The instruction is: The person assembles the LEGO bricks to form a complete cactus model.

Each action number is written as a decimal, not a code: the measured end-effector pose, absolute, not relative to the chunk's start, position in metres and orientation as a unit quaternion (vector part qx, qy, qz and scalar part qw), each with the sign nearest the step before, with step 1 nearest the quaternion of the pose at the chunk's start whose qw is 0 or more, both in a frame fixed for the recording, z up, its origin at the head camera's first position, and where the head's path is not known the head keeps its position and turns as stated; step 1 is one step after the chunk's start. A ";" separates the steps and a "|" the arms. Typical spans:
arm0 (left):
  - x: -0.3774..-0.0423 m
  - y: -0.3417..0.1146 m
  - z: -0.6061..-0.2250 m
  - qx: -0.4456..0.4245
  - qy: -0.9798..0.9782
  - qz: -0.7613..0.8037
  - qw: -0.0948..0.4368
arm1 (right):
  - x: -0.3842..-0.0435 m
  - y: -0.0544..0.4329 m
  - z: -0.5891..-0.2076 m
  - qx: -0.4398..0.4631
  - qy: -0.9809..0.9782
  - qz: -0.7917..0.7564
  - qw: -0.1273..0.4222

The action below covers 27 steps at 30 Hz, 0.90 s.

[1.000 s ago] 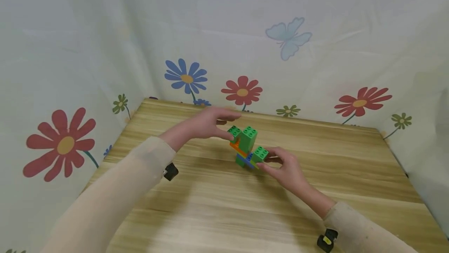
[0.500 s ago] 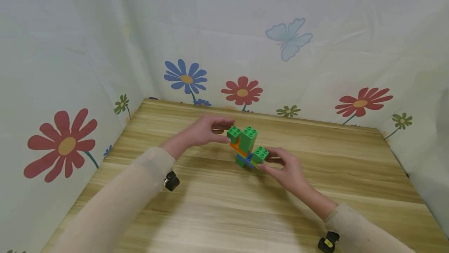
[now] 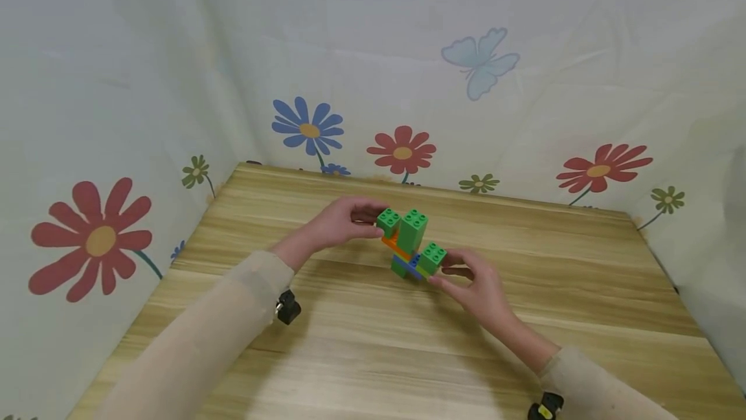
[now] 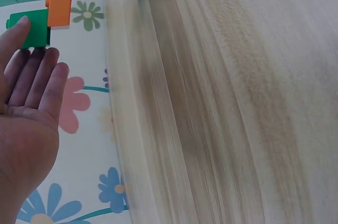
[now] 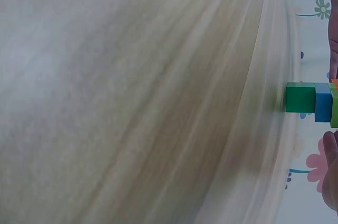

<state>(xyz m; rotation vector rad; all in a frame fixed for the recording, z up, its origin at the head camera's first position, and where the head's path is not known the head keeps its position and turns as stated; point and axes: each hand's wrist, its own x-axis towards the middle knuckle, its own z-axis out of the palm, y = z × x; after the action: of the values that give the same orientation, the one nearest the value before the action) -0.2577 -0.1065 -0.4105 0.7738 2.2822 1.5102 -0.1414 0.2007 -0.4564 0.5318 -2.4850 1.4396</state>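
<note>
A structure of toy building bricks stands in the middle of the table in the head view. At its centre rises a tall green stack (image 3: 412, 233). An orange brick (image 3: 394, 248) reaches out left, carrying a small green brick (image 3: 387, 220). Below are a blue brick (image 3: 403, 265) and a green base brick (image 3: 399, 269). My left hand (image 3: 344, 222) pinches the left green brick (image 4: 35, 28), thumb on one face and fingertips at another. With thumb and fingers, my right hand (image 3: 480, 284) holds the right end, a green brick (image 3: 432, 255) over a lime brick (image 3: 423, 271).
The wooden table (image 3: 350, 342) extends around the structure, its far edge close to a white curtain (image 3: 373, 51) printed with flowers and a butterfly. Dark devices hang under both sleeves, one beneath the left cuff (image 3: 288, 308), another beneath the right cuff (image 3: 546, 407).
My left hand has come down from above the left green brick to its side. My right hand has shifted very slightly outward. The structure has stayed in place.
</note>
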 end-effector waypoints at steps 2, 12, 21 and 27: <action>-0.257 -0.107 -0.411 0.266 0.794 0.527 0.146 | -0.141 0.200 -0.458 0.181 -0.844 0.491 0.117; -0.251 -0.106 -0.414 0.266 0.800 0.522 0.129 | -0.142 0.199 -0.465 0.185 -0.840 0.490 0.145; -0.245 -0.106 -0.415 0.242 0.799 0.537 0.125 | -0.143 0.201 -0.464 0.193 -0.828 0.499 0.169; -0.241 -0.105 -0.414 0.204 0.803 0.546 0.125 | -0.149 0.204 -0.461 0.173 -0.811 0.542 0.138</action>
<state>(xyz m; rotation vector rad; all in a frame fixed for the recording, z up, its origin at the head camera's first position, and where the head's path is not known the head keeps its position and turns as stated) -0.2410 -0.1050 -0.4140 0.5936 2.3404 1.5910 -0.1488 0.2036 -0.4609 0.5009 -2.3452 1.5685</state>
